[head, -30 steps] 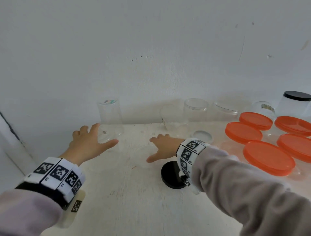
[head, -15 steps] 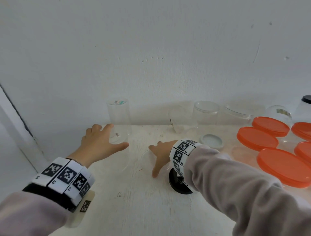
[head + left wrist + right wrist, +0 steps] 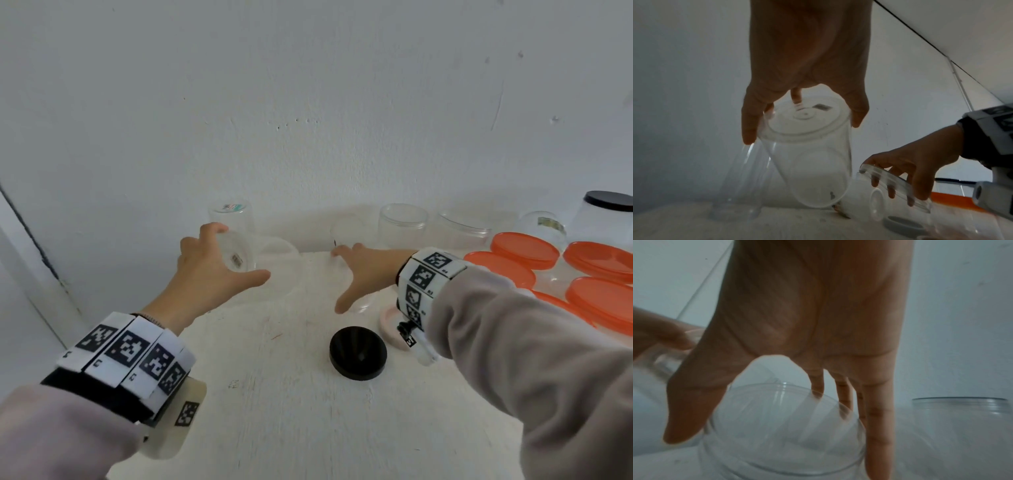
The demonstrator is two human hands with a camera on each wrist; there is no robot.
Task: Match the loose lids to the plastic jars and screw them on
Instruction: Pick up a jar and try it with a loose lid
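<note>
Head view | early stage, no clear jar seen capped | left hand (image 3: 209, 270) gripping tilted clear jar (image 3: 807, 162) at far left of surface (image 3: 274, 394) | right hand (image 3: 363, 274) curled round clear lid (image 3: 896, 190) mid-surface | orange lids (image 3: 524, 250), black lid (image 3: 358, 353) lying loose

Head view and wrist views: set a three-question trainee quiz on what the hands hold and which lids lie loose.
1. Multiple choice: what does the right hand hold? A) an orange lid B) a clear lid C) a black lid
2. True or false: the left hand grips a clear jar that stands upright.
3. Fill in: the loose lid lying on the table nearest the head camera is coloured ____.

Key: 1 B. 2 false, the jar is tilted. 3 black.
</note>
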